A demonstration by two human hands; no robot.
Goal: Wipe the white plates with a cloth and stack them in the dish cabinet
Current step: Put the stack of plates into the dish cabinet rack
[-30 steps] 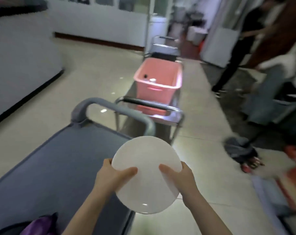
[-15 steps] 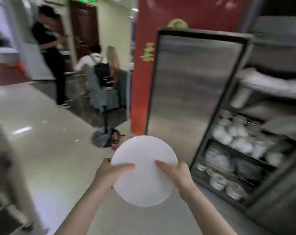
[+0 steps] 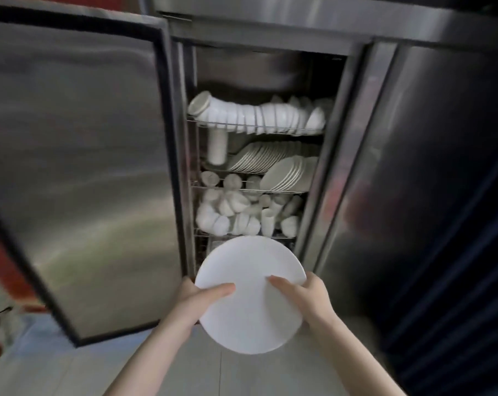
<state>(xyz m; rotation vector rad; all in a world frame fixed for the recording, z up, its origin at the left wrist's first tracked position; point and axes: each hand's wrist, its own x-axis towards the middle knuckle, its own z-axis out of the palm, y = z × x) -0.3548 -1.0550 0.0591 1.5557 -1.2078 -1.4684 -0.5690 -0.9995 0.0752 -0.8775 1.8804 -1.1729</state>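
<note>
Left hand (image 3: 198,300) and right hand (image 3: 307,298) both grip one white plate (image 3: 250,295) (thumbs on top), held flat just before the open dish cabinet (image 3: 353,155); stacked plates (image 3: 285,172) sit ahead and higher.

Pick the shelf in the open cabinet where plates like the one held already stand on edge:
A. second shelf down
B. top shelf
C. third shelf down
A: rows of plates lean on the second shelf down, with bowls above and cups below.
</note>
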